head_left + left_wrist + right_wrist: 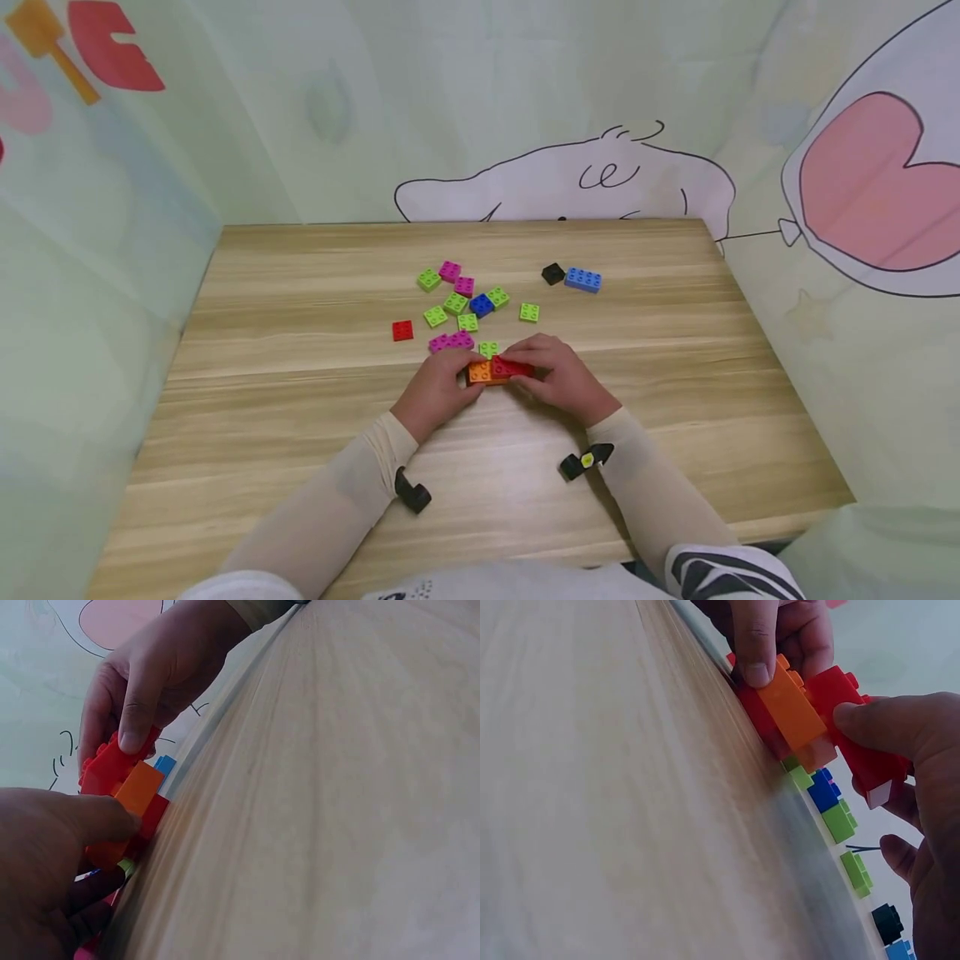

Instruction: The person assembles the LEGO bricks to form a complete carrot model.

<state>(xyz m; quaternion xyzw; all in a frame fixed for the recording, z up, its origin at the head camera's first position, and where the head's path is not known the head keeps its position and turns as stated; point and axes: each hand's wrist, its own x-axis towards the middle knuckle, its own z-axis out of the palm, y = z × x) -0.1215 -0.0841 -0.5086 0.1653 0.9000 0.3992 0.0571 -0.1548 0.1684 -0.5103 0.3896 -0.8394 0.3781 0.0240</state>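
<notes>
Near the middle of the table, my left hand pinches an orange toy building brick with its thumb along the side. Under the orange brick is a red brick, low at the tabletop. My right hand grips another red brick between thumb and fingers. That brick sits tilted over the orange one's studs in the right wrist view, with one end overlapping them. Just behind the hands lie a lime green brick and magenta bricks.
Loose bricks lie farther back on the wooden table: several lime ones, magenta ones, a dark blue one and a small red one. A black brick and a light blue brick are at back right.
</notes>
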